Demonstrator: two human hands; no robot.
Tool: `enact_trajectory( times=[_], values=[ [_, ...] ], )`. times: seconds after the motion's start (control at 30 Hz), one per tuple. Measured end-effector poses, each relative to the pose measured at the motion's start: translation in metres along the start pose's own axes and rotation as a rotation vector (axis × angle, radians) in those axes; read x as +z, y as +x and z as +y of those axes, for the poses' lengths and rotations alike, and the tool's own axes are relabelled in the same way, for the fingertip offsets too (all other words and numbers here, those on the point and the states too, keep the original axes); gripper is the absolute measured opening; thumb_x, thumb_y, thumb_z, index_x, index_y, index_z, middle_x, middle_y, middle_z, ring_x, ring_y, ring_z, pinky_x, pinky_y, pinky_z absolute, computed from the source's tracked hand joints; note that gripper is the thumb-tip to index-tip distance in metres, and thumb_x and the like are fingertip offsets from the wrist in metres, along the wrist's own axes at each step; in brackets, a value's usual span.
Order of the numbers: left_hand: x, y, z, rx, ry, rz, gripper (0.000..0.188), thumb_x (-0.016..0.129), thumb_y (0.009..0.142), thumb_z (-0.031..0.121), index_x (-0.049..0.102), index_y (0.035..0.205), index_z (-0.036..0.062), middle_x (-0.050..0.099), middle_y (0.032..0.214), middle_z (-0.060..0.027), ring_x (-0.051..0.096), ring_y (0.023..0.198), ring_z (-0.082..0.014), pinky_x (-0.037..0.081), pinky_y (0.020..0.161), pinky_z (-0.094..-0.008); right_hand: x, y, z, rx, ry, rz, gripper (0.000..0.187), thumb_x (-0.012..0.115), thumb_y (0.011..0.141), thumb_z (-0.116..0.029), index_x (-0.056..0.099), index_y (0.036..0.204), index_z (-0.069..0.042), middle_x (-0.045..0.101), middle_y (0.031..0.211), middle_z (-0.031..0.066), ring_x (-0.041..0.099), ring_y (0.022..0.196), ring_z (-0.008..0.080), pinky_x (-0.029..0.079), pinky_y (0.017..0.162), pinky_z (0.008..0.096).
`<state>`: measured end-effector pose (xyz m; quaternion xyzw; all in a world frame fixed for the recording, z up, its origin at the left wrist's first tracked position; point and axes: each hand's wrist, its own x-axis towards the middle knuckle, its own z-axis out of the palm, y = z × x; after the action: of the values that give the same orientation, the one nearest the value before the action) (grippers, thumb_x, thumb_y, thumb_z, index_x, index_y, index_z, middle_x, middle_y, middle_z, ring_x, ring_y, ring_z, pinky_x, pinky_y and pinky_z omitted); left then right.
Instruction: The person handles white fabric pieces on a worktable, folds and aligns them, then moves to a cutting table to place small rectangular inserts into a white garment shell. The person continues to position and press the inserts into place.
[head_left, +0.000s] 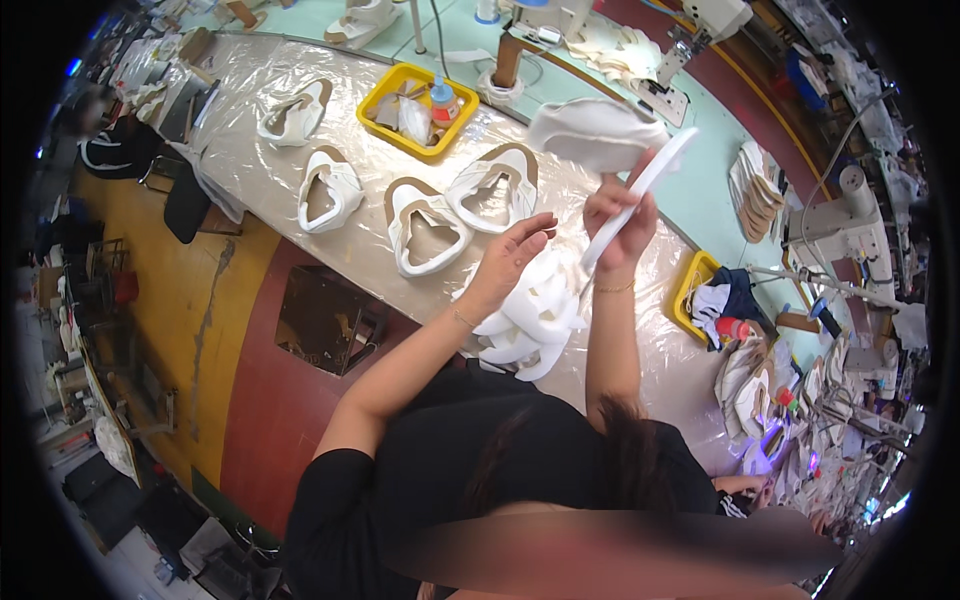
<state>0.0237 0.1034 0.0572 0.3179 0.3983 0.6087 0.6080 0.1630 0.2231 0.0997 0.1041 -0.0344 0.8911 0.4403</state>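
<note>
My right hand (622, 235) is raised over the table, its fingers closed on a long, thin white padding piece (664, 165) seen nearly edge-on. Beside it, my left hand (512, 262) is held apart from that piece, fingers stretched toward it and nothing in them. Beneath both hands lies a loose pile of white padding pieces (530, 325) at the table's near edge. White and tan shoe uppers (432, 232) lie to the left, several of them spread over the table. Just beyond my right hand are white shoe parts (590, 135), partly covered by the fingers.
A yellow tray (437, 152) with a blue-capped bottle stands at the far side. Another yellow basket (682, 300) holds dark and white cloth at the right. Sewing machines (690, 45) and stacked shoe parts (757, 190) line the far right. A co-worker's hand (755, 485) shows at lower right.
</note>
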Motion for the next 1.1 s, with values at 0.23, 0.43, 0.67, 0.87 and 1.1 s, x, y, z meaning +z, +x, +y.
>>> enact_trajectory(
  times=[0.23, 0.43, 0.67, 0.87, 1.1],
  values=[
    [-0.027, -0.054, 0.064, 0.289, -0.483, 0.412, 0.044, 0.056, 0.100, 0.030, 0.047, 0.134, 0.0029, 0.057, 0.131, -0.0091, 0.054, 0.119, -0.0238, 0.040, 0.106, -0.0407, 0.010, -0.042, 0.108, 0.516, -0.107, 0.148, 0.069, 0.063, 0.095, -0.016, 0.028, 0.153, -0.027, 0.045, 0.141, 0.0119, 0.068, 0.092, 0.0177, 0.052, 0.077, 0.0337],
    [-0.104, -0.178, 0.120, 0.556, -0.490, 0.719, 0.042, 0.050, 0.099, 0.017, 0.044, 0.137, 0.0013, 0.052, 0.138, -0.0137, 0.050, 0.127, -0.0273, 0.040, 0.108, -0.0439, 0.028, -0.056, 0.143, 0.991, -0.768, 0.281, 0.065, 0.058, 0.099, -0.016, 0.022, 0.152, -0.015, 0.048, 0.138, 0.0141, 0.068, 0.087, 0.0236, 0.059, 0.077, 0.0346],
    [-0.152, -0.294, 0.092, 0.472, -0.329, 1.321, 0.054, 0.058, 0.097, 0.019, 0.037, 0.144, 0.0037, 0.051, 0.138, -0.0127, 0.048, 0.129, -0.0270, 0.038, 0.109, -0.0460, 0.011, -0.059, 0.210, 0.817, -1.120, 0.040, 0.058, 0.059, 0.096, -0.009, 0.029, 0.145, -0.007, 0.052, 0.126, 0.0139, 0.065, 0.106, 0.0225, 0.051, 0.092, 0.0317],
    [-0.181, -0.344, 0.030, 0.199, -0.128, 1.043, 0.037, 0.055, 0.100, 0.020, 0.052, 0.134, 0.0043, 0.058, 0.127, -0.0106, 0.058, 0.113, -0.0205, 0.046, 0.100, -0.0371, 0.001, -0.068, 0.268, 0.675, -1.823, -0.244, 0.041, 0.076, 0.085, -0.029, 0.068, 0.109, 0.003, 0.072, 0.083, 0.0153, 0.070, 0.075, 0.0225, 0.053, 0.070, 0.0343],
    [-0.168, -0.352, 0.017, 0.156, -0.488, 0.818, 0.049, 0.055, 0.100, 0.038, 0.048, 0.137, 0.0060, 0.057, 0.132, -0.0089, 0.053, 0.123, -0.0230, 0.042, 0.105, -0.0419, 0.009, -0.100, 0.345, 0.841, -1.954, -0.570, 0.040, 0.077, 0.079, -0.036, 0.072, 0.094, 0.000, 0.069, 0.076, 0.0188, 0.067, 0.067, 0.0332, 0.052, 0.064, 0.0395]
  ],
)
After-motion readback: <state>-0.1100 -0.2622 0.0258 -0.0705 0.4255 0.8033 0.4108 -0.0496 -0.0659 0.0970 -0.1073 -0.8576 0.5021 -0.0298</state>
